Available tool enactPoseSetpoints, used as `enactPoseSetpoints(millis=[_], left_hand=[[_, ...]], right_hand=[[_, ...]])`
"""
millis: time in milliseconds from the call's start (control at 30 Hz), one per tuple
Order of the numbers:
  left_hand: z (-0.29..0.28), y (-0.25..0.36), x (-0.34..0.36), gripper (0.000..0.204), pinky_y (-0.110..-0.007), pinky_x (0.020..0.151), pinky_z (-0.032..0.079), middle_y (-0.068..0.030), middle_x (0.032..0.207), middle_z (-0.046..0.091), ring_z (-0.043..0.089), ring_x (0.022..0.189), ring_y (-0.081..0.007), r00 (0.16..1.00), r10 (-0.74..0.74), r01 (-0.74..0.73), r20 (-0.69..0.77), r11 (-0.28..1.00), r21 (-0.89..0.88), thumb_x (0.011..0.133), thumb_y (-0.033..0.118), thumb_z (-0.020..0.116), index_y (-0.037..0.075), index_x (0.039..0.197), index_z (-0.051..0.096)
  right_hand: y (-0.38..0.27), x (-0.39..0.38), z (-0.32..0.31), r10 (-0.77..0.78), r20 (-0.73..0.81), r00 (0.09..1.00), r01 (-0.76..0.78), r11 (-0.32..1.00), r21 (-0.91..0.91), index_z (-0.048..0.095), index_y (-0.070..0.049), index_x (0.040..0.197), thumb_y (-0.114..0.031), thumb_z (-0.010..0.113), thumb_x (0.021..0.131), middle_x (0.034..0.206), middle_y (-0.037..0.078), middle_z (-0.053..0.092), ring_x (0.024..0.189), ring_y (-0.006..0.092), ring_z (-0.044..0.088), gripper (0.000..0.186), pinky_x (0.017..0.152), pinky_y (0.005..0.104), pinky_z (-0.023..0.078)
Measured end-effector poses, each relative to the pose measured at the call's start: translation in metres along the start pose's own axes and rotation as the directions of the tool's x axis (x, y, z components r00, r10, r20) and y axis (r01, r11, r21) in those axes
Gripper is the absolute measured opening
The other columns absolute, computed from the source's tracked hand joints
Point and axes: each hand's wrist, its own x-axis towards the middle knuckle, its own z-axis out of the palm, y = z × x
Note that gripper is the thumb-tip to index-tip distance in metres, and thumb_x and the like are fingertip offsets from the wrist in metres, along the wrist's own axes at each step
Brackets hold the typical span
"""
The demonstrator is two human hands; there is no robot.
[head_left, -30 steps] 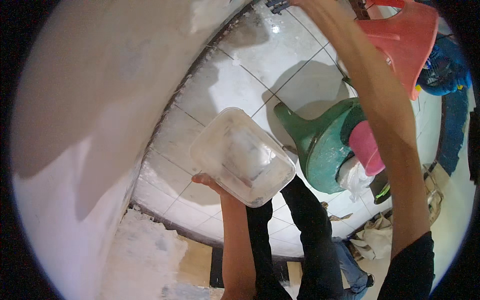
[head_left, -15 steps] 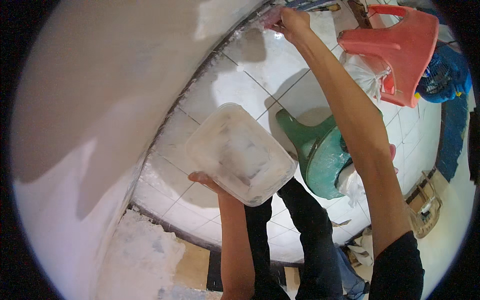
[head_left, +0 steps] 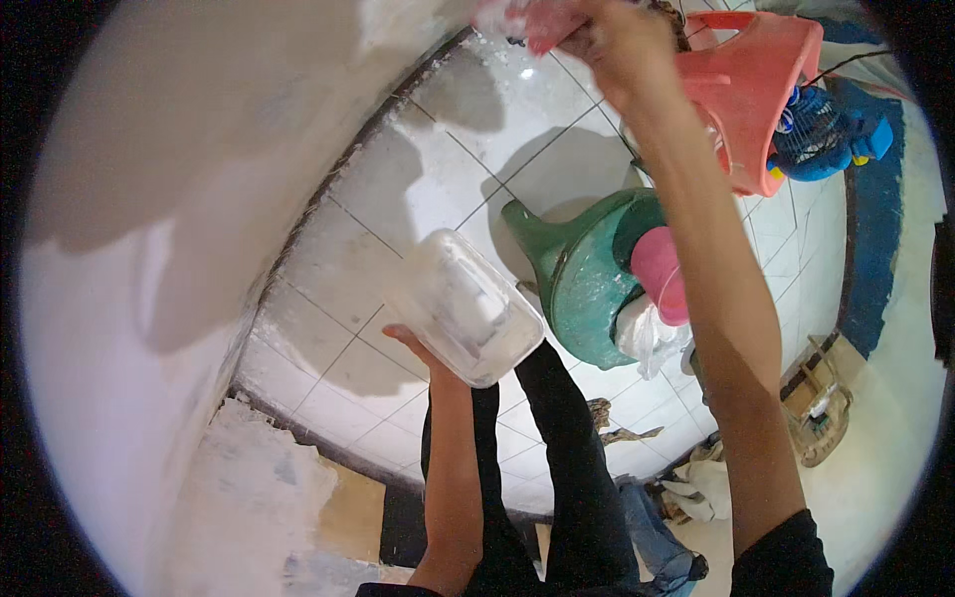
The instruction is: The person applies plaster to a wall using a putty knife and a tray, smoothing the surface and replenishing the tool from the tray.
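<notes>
My left hand [head_left: 416, 348] grips a translucent white plastic container [head_left: 473, 308] from beneath, its inside smeared with pale residue, tilted over the tiled floor. My right hand [head_left: 612, 50] is raised high at the top, blurred, its fingers closed around a pinkish object [head_left: 527, 20] that is too smeared to name, close to where the white wall [head_left: 159, 199] meets the floor. Below my right forearm stands a green plastic stool [head_left: 587, 308] holding a pink cup [head_left: 657, 274] and a crumpled white plastic bag [head_left: 642, 333].
A red plastic stool [head_left: 746, 80] lies at upper right beside a blue fan [head_left: 816, 139]. A wooden frame [head_left: 821, 418], white cloth [head_left: 696, 493] and blue denim [head_left: 647, 527] are along the lower right. Patchy plaster [head_left: 259, 497] covers the lower left surface.
My right forearm has shifted left and its hand is now blurred. The container is tilted further, appearing narrower. The whole view has shifted slightly, moving the floor objects leftward.
</notes>
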Motion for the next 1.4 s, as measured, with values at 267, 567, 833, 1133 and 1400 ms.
enactPoseSetpoints(millis=[267, 567, 833, 1133, 1400], left_hand=[[0.023, 0.000, 0.018, 0.121, -0.049, 0.104, 0.046, -0.0155, 0.138, 0.042, 0.044, 0.125, -0.0322, 0.998, 0.062, -0.062, 0.003, 0.993, 0.096, 0.059, 0.090, 0.057, 0.005, 0.143, 0.034], [-0.016, 0.026, -0.055, 0.124, -0.058, 0.105, 0.040, -0.0197, 0.147, 0.034, 0.042, 0.128, -0.0400, 1.000, -0.027, 0.027, 0.002, 0.994, -0.107, 0.061, 0.091, 0.052, 0.008, 0.149, 0.024], [0.012, 0.086, -0.148, 0.134, -0.061, 0.103, 0.039, -0.0290, 0.141, 0.038, 0.046, 0.122, -0.0464, 0.970, -0.147, 0.189, 0.196, 0.957, -0.220, 0.050, 0.088, 0.064, 0.005, 0.147, 0.026], [0.026, 0.158, -0.299, 0.128, -0.063, 0.102, 0.036, -0.0235, 0.139, 0.041, 0.048, 0.117, -0.0458, 0.984, -0.061, 0.109, 0.168, 0.949, -0.296, 0.053, 0.086, 0.067, 0.012, 0.149, 0.027], [0.062, 0.184, -0.397, 0.122, -0.067, 0.106, 0.030, -0.0271, 0.138, 0.044, 0.045, 0.123, -0.0491, 0.967, -0.058, 0.177, 0.249, 0.854, -0.489, 0.058, 0.090, 0.058, 0.016, 0.150, 0.027]], right_hand=[[0.100, 0.089, 0.059, 0.194, -0.315, 0.929, -0.136, 0.971, 0.196, 0.056, 0.007, 0.089, -0.003, 0.051, 0.090, 0.077, 0.019, 0.063, 0.065, 0.0291, 0.064, 0.012, 0.052, 0.0440, 0.055], [-0.006, 0.011, -0.028, -0.121, 0.238, 0.964, 0.094, 0.988, 0.123, 0.057, 0.003, 0.095, -0.002, 0.062, 0.085, 0.088, 0.019, 0.066, 0.083, 0.0293, 0.068, 0.013, 0.064, 0.0447, 0.058], [0.058, -0.015, 0.139, -0.444, -0.359, 0.821, 0.141, 0.766, -0.627, 0.061, 0.004, 0.063, -0.018, 0.063, 0.085, 0.056, 0.015, 0.062, 0.053, 0.0270, 0.061, 0.032, 0.056, 0.0422, 0.048], [-0.077, -0.314, 0.163, 0.296, 0.078, 0.952, -0.293, 0.955, -0.047, 0.064, 0.005, 0.107, -0.010, 0.056, 0.089, 0.086, 0.009, 0.068, 0.076, 0.0150, 0.063, 0.024, 0.069, 0.0251, 0.048], [-0.213, -0.447, 0.007, 0.502, -0.306, 0.809, -0.521, 0.853, 0.022, 0.059, 0.001, 0.106, -0.015, 0.055, 0.092, 0.086, 0.009, 0.063, 0.072, 0.0207, 0.063, 0.022, 0.065, 0.0364, 0.055]])
